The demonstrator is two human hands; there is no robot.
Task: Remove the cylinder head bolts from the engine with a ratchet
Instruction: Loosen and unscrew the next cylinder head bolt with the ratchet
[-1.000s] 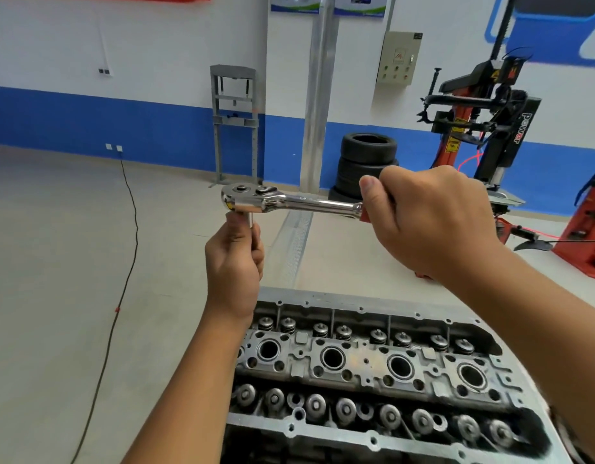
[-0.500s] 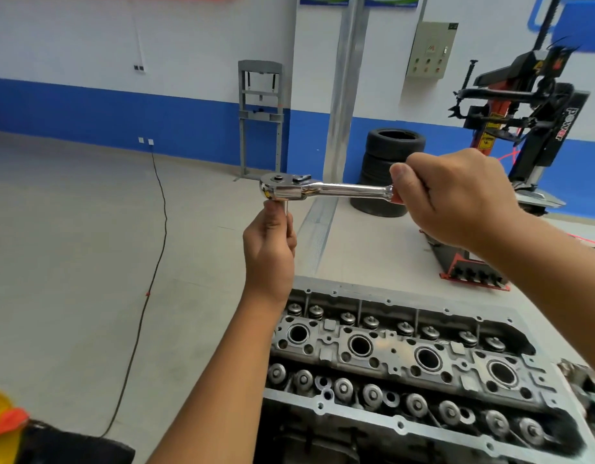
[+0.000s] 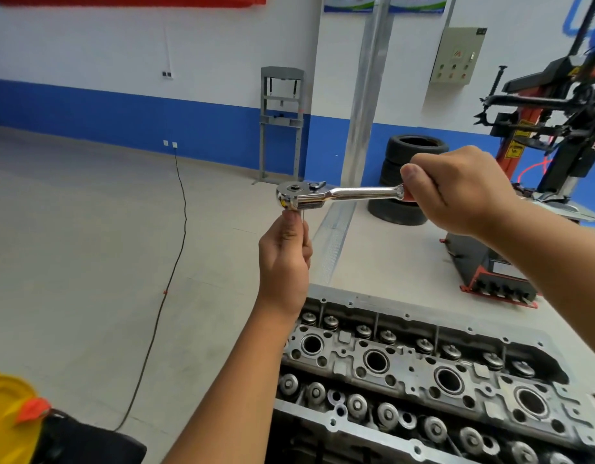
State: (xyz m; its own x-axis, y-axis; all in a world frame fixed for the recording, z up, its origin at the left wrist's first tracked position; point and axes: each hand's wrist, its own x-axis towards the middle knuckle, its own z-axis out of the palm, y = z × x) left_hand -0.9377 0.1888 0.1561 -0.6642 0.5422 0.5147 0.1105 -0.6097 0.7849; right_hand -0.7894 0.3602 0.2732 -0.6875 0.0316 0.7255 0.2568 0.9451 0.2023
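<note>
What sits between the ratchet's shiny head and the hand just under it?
In the head view, a thin metal shaft runs from the chrome ratchet head down into the left hand.

Stacked tyres (image 3: 406,182) beside a tyre changer (image 3: 537,155).

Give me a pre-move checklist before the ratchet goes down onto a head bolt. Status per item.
1. Handle grip: right hand wrapped round the ratchet handle. Ok.
2. Bit seated in the drive: left hand fingers pinch a thin shaft under the ratchet head; engagement hidden. Cannot tell.
3. Tool at the bolt: ratchet held in the air, well above the cylinder head. Not ok.
4. Direction lever setting: lever visible on the head, position unreadable. Cannot tell.
5. Access to the cylinder head top: nothing lying on it. Ok.
</note>
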